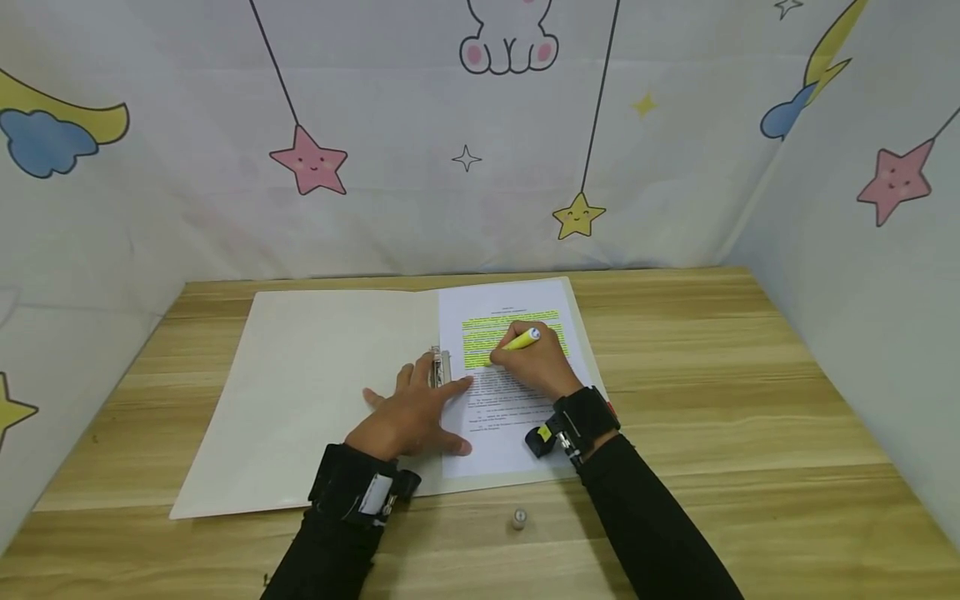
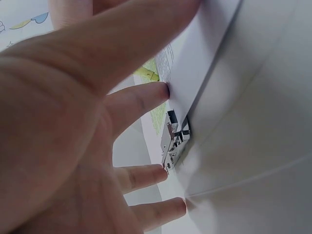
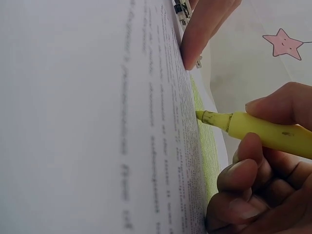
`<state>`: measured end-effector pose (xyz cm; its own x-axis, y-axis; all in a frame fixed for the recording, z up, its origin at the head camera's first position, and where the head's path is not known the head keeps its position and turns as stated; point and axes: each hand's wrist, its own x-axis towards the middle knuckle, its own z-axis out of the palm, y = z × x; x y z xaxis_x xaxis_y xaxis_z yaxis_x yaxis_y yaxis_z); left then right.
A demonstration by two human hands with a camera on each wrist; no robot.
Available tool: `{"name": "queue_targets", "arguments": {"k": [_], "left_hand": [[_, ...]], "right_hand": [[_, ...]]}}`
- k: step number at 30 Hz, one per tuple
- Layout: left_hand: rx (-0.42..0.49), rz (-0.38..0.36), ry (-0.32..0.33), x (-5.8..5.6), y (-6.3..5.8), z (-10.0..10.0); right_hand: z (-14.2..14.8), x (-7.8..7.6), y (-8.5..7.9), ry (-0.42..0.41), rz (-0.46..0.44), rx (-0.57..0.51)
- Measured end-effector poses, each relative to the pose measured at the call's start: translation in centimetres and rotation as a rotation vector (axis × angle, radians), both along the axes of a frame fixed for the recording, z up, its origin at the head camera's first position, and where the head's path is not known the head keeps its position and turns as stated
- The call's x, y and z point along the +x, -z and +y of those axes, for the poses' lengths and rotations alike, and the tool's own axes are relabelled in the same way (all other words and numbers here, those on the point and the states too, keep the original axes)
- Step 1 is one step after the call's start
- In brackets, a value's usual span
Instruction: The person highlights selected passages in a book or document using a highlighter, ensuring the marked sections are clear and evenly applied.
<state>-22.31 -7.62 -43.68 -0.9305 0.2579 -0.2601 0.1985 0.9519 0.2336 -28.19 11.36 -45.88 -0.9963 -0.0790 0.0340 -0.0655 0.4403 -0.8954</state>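
My right hand grips a yellow highlighter, its tip at the printed page. The upper block of text is coloured yellow; the lines below it are plain black. My left hand rests with spread, straight fingers across the page's left edge and the folder's spine, thumb and index finger on the paper. A metal clip on the spine shows between the left fingers. The page lies on the right side of an opened white folder.
A small cap-like piece stands on the wooden table near the folder's front edge. White cloth walls printed with stars and moons enclose the back and sides. Both wrists wear black camera straps.
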Motion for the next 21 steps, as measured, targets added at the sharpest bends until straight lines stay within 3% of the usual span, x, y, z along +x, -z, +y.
{"name": "queue_targets", "arguments": {"k": [21], "left_hand": [[0.002,-0.026,-0.008,0.04,-0.24,-0.09]], "right_hand": [[0.47,0.03,-0.18,0.02,-0.01,0.002]]}}
